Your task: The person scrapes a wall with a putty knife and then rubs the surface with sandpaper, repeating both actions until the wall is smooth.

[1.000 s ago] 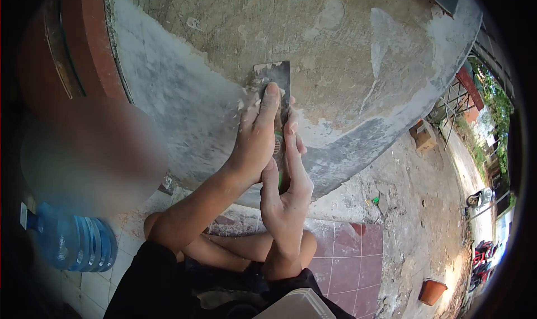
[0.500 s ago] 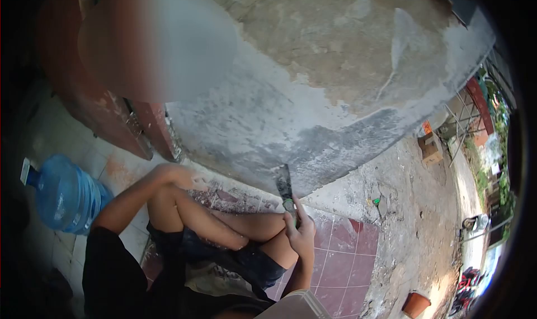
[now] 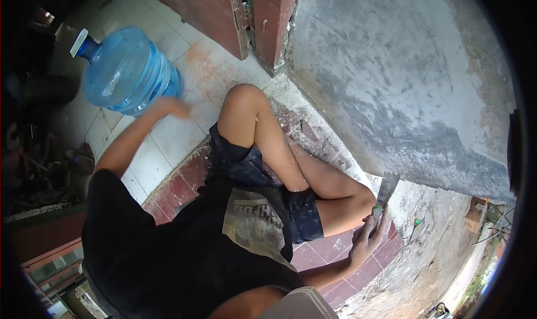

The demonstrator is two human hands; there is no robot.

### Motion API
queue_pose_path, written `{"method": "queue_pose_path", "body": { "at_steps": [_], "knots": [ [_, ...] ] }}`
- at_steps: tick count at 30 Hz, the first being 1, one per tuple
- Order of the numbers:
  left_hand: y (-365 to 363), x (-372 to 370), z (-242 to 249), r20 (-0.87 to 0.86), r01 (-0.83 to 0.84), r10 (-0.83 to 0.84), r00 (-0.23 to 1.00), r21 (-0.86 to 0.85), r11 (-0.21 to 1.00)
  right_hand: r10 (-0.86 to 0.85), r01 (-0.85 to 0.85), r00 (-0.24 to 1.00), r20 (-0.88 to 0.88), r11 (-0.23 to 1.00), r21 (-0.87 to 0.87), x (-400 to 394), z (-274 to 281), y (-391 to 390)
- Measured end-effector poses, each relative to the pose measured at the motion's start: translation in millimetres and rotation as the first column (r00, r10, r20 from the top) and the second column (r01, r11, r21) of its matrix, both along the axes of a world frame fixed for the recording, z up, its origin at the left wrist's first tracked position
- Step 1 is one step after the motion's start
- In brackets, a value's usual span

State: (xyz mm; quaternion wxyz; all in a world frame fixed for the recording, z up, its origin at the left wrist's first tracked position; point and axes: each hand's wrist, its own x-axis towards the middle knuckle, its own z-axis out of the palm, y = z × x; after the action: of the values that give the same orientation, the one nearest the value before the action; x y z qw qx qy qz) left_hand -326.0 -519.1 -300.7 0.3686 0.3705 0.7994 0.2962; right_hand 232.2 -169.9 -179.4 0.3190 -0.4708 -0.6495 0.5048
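Note:
My right hand [image 3: 367, 238] holds a scraper [image 3: 386, 191] by its green-banded handle, the wide blade pointing up, close to the bottom edge of the grey plastered wall [image 3: 391, 84]. Over the white floor tiles, my left hand [image 3: 174, 107] is smeared by motion, and its fingers cannot be made out. It is nearest to a large blue water bottle [image 3: 126, 73], which lies beyond it. My crossed bare legs rest on reddish tiles [image 3: 313, 254] dusted with white bits.
A red-brown door frame [image 3: 269, 22] meets the wall at the top. Dark clutter [image 3: 45, 145] fills the left side. At the right are a cardboard box [image 3: 475, 215], a small green object [image 3: 417, 222] and rough concrete ground [image 3: 430, 252].
The view has swung toward the bottle and floor. My left hand has left the knee area and moved out near the bottle. The scraper has come away from the wall face.

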Motion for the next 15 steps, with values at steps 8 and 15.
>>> {"method": "queue_pose_path", "body": {
  "at_steps": [8,15],
  "knots": [
    [71,80,92,-0.796,0.204,-0.03,0.605,0.118,0.972,0.273,-0.274,0.962,0.028,0.957,0.096,-22,23,12],
    [159,150,50,-0.896,0.358,-0.197,0.398,-0.046,0.933,0.367,-0.452,0.878,0.306,0.847,0.279,-25,8,13]
  ]
}}
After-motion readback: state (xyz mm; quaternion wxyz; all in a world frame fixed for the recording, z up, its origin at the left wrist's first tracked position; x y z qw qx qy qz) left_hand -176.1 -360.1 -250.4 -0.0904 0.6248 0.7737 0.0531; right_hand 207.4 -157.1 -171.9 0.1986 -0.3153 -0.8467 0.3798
